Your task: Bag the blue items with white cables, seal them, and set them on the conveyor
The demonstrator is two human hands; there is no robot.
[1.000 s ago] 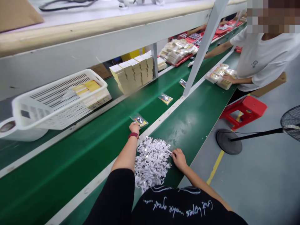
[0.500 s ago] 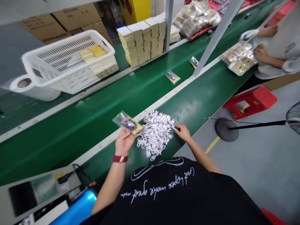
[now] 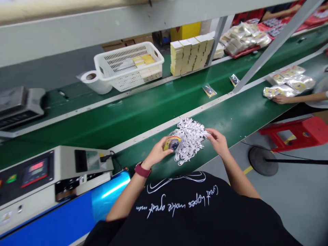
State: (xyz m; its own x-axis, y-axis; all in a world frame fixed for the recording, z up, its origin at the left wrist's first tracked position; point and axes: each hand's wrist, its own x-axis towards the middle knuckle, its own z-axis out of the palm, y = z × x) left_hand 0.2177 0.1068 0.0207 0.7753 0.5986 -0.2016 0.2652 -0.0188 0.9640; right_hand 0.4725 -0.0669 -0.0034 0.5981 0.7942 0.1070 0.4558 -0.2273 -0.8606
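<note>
Centre of frame: the packet [image 3: 173, 142] had come in from the belt [image 3: 143, 111] to the left edge of the cable heap [image 3: 191, 140] on the surface [image 3: 220, 119], bringing packet and cables together. Left hand [image 3: 156, 154]: fingers nearly closed, gripping the packet. Right hand [image 3: 218, 141]: fingers slightly parted at the heap's right edge; hold on a cable unclear.

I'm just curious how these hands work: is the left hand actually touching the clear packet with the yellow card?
Touching. The head view shows the left hand holding the packet at one edge, thumb against it.
</note>
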